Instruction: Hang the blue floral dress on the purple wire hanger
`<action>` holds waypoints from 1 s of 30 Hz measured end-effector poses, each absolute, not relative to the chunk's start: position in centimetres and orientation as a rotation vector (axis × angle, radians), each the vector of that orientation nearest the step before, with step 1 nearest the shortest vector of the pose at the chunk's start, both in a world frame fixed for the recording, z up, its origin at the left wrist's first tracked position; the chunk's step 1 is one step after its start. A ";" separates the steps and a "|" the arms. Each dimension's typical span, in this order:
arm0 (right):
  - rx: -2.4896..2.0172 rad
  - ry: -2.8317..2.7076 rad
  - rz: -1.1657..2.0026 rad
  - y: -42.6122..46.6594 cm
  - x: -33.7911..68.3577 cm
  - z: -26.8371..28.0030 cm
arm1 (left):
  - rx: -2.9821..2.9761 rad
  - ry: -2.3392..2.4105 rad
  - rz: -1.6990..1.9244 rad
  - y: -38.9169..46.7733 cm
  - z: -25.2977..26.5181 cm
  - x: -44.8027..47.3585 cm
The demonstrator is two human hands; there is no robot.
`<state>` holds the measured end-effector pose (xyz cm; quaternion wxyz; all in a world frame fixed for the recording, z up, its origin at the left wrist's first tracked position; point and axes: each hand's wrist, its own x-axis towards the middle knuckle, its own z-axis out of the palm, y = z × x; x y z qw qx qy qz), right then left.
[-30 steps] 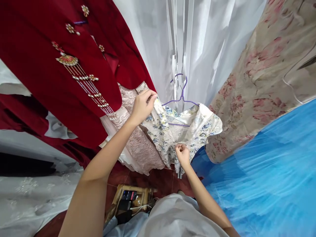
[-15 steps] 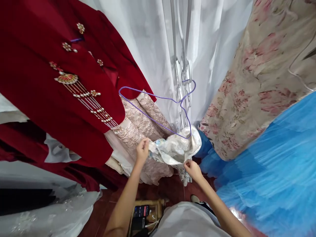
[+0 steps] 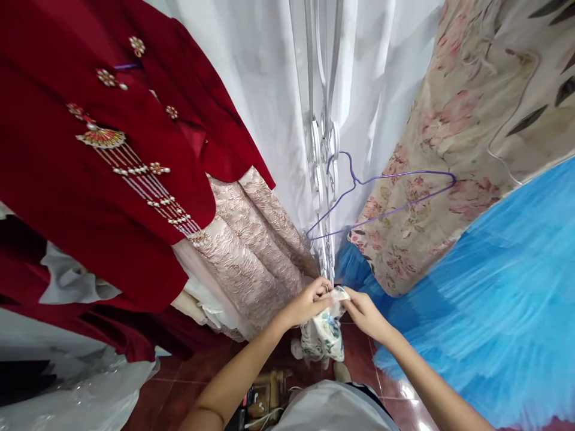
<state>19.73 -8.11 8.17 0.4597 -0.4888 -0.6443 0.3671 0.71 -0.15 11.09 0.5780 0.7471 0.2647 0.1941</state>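
A white garment with a blue and green floral print (image 3: 327, 332) hangs bunched from both of my hands, low in the middle of the head view. My left hand (image 3: 309, 302) is closed on its upper edge, fingers curled around the cloth. From the right, my right hand (image 3: 363, 310) pinches the same edge, close beside the left. Just above, a bare purple wire hanger (image 3: 354, 182) hangs by its hook on the white hanging rack (image 3: 322, 179), apart from the garment and my hands.
To the left hang a dark red velvet garment (image 3: 148, 251) with beaded ornaments and a pale pink embossed skirt (image 3: 251, 245). At right are a beige floral dress (image 3: 404, 233) and blue tulle (image 3: 503, 269). White curtains (image 3: 251, 60) cover the back. A wooden box (image 3: 269, 392) stands below.
The garment has come down and away from the hanger, which has swung round to the right. My hands have moved closer together and the cloth is more bunched.
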 end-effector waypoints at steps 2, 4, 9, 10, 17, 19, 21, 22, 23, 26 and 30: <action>-1.224 -1.493 0.811 -9.2 22.2 8.5 | 1.762 0.596 0.372 -0.4 10.1 0.1; -1.239 -1.410 0.720 -10.3 25.0 8.6 | 1.837 0.656 0.290 -0.6 8.8 -0.8; -1.293 -1.229 0.371 -10.9 31.5 9.1 | 2.077 0.912 0.421 -0.6 6.0 -2.5; -1.305 -1.162 0.281 -10.5 32.6 9.5 | 2.114 0.926 0.528 -0.6 6.1 -2.6; -1.326 -1.015 0.129 -5.3 36.7 13.0 | 2.181 0.986 1.205 0.8 14.2 -3.2; -1.315 -1.119 0.232 -3.2 36.9 13.6 | 2.154 0.972 1.303 1.6 16.5 -3.2; -1.276 -1.264 0.334 -0.8 36.5 13.9 | 2.158 0.892 1.340 1.9 18.1 -3.1; -1.246 -1.346 0.392 0.5 36.0 14.0 | 2.180 0.838 1.341 1.9 18.7 -3.0; -1.210 -1.427 0.450 1.8 35.3 14.1 | 2.216 0.784 1.333 1.7 19.1 -2.8; -1.129 -1.636 0.570 5.2 33.0 13.7 | 2.374 0.682 1.323 0.6 19.7 -2.6; -1.156 -1.714 0.520 7.3 30.6 11.9 | 2.525 0.721 1.451 -0.8 20.4 -3.5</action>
